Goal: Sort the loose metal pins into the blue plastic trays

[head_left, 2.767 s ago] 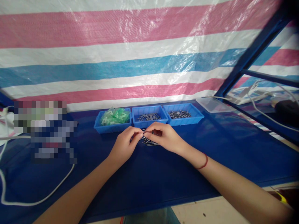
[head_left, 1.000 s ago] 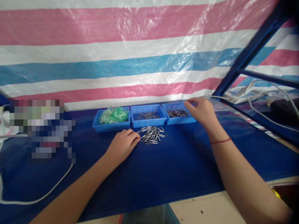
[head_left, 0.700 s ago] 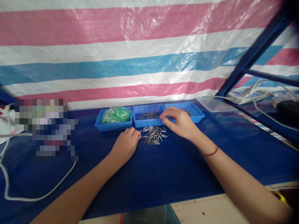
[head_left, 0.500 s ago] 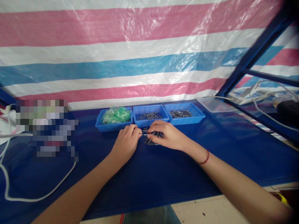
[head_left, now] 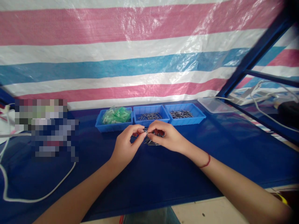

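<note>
My left hand (head_left: 127,141) and my right hand (head_left: 167,135) meet fingertip to fingertip over the blue tabletop. Each one is closed in a pinch, thumb against forefinger. A sliver of a thin metal pin (head_left: 145,131) shows between them; the fingers cover most of it. Right below and behind my right hand lies a loose pile of thin metal pins (head_left: 151,143), dark and silver, partly hidden by the fingers. Farther back stand a blue tray (head_left: 151,108) and a second blue tray (head_left: 195,120), both with similar metal pins inside.
A third blue tray (head_left: 112,127) holds a bag of green pieces (head_left: 119,115). A clear plastic lid (head_left: 216,105) lies at the back right, near a blue metal frame (head_left: 247,67). White cable (head_left: 35,200) loops across the left side. A striped sheet (head_left: 140,68) hangs behind.
My left hand has turned and shifted slightly right, so its thumb now shows and its fingertips touch those of my right hand. The pin that showed between the hands is now mostly covered.
</note>
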{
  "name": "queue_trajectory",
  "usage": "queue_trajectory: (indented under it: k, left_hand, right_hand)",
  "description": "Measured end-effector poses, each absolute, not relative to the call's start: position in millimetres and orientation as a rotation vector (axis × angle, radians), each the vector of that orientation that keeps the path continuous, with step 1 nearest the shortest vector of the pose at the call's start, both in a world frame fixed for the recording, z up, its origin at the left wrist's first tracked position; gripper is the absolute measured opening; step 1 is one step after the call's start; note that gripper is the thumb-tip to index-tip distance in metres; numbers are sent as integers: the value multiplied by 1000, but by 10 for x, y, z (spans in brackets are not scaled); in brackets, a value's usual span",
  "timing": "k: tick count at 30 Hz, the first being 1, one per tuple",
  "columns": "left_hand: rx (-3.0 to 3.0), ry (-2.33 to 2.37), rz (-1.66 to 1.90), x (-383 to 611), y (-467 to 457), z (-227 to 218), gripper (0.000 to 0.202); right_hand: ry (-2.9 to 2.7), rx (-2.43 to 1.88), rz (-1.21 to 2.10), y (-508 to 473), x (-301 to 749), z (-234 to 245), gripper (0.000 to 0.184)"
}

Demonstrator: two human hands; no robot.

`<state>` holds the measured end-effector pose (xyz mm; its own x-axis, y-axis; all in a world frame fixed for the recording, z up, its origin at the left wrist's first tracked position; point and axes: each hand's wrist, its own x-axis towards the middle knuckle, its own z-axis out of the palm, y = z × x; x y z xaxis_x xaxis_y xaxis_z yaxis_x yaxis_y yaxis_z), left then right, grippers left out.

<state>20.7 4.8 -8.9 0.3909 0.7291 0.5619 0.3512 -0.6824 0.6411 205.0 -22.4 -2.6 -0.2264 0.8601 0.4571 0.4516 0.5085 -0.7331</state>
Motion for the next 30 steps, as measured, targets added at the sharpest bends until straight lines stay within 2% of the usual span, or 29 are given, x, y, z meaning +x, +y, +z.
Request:
queue_trajectory:
  k: [8,25,30]
  left_hand:
    - [2150,880,1238,214,29,-117,25]
    - [2184,865,1258,207,37,-115,27]
    - [2234,871,1277,204,51,-112,26]
  right_hand:
    - [-1891,-1028,597,-233,2030,-49,8]
    - [-1847,-1041,544,-223,2048,-26,1]
    - [-1842,-1046,522,-214,2072,-8,4]
